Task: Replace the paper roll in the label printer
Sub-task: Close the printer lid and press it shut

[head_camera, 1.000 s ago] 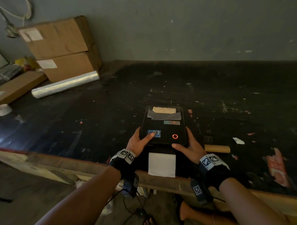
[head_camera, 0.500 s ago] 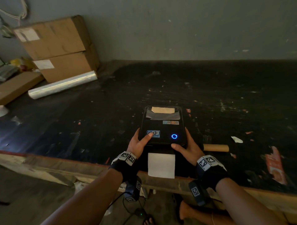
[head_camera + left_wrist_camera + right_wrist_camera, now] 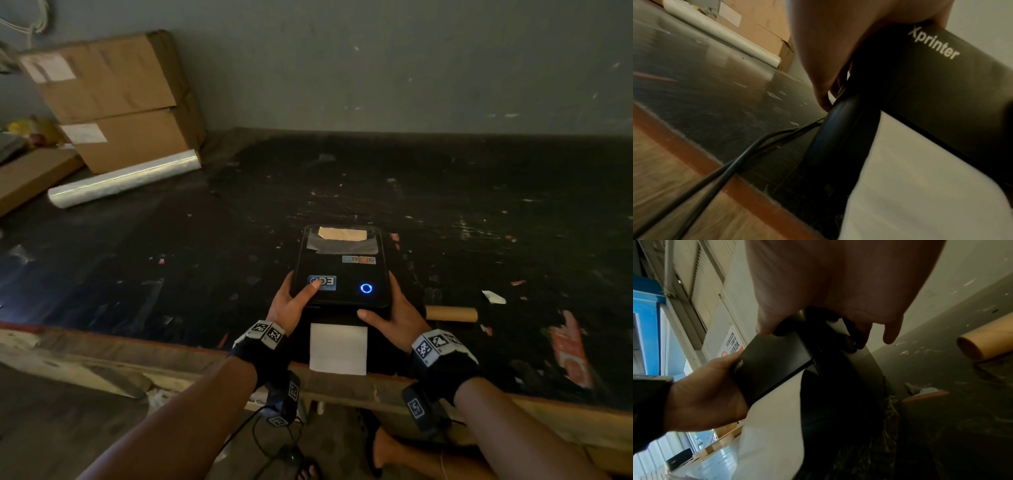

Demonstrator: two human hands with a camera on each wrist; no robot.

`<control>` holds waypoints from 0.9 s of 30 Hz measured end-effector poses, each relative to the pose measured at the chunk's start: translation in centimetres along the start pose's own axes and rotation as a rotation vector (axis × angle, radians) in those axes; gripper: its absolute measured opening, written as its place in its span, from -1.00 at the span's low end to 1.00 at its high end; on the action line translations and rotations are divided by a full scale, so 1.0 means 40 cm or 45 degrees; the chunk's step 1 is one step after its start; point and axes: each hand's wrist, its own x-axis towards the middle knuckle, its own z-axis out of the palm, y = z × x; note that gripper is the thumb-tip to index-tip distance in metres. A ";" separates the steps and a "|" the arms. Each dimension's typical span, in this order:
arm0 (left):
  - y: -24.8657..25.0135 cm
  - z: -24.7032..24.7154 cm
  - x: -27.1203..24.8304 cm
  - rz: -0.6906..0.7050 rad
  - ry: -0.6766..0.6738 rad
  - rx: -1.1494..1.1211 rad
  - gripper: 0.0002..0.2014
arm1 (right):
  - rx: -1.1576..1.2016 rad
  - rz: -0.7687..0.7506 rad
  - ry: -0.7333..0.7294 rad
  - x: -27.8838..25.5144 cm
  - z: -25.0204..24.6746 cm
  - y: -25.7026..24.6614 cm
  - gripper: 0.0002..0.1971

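The black label printer (image 3: 342, 270) sits near the front edge of the dark table, lid down, with a blue ring light (image 3: 366, 288) glowing on top. A white strip of paper (image 3: 338, 349) hangs out of its front slot. My left hand (image 3: 291, 305) grips the lid's left side, thumb on top. My right hand (image 3: 394, 315) grips the right side, thumb at the front corner. The left wrist view shows the lid's front (image 3: 941, 81) and the paper (image 3: 910, 178). An empty cardboard core (image 3: 452, 313) lies just right of the printer.
Two stacked cardboard boxes (image 3: 116, 99) and a roll of clear film (image 3: 123, 178) lie at the back left. Black cables (image 3: 735, 162) run over the wooden table edge (image 3: 137, 356) left of the printer. Paper scraps and an orange label (image 3: 572, 349) dot the right side.
The printer's ring light has gone from orange to blue. Both hands stay on the printer's sides in the same grip.
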 end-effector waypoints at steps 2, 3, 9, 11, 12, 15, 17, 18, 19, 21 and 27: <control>-0.001 -0.001 0.001 -0.004 -0.005 -0.011 -0.16 | -0.022 -0.019 0.014 0.000 0.002 0.005 0.16; -0.001 -0.001 0.002 -0.003 -0.012 -0.007 -0.16 | -0.032 -0.023 0.023 0.000 0.003 0.006 0.16; -0.001 -0.007 0.005 0.001 -0.040 0.015 -0.17 | -0.039 -0.042 0.045 0.005 0.005 0.011 0.14; 0.000 -0.008 0.003 0.002 -0.053 0.003 -0.17 | -0.040 -0.047 0.052 0.006 0.005 0.013 0.14; -0.001 -0.009 0.003 -0.006 -0.061 -0.003 -0.15 | -0.041 -0.051 0.057 0.006 0.005 0.013 0.14; 0.001 -0.010 0.003 -0.025 -0.069 -0.003 -0.15 | -0.048 -0.057 0.069 0.007 0.006 0.014 0.13; -0.002 -0.012 0.004 -0.034 -0.075 -0.018 -0.15 | -0.049 -0.065 0.079 0.006 0.006 0.015 0.13; -0.004 -0.013 0.004 -0.029 -0.078 -0.022 -0.15 | -0.052 -0.072 0.086 0.006 0.007 0.016 0.13; -0.004 -0.014 0.004 -0.023 -0.081 -0.012 -0.14 | -0.054 -0.080 0.093 0.006 0.007 0.016 0.13; -0.005 -0.017 0.005 -0.013 -0.086 0.016 -0.13 | -0.057 -0.084 0.098 0.006 0.005 0.016 0.13; -0.009 -0.024 0.011 -0.014 -0.124 0.012 -0.12 | -0.056 -0.088 0.103 0.001 0.005 0.010 0.11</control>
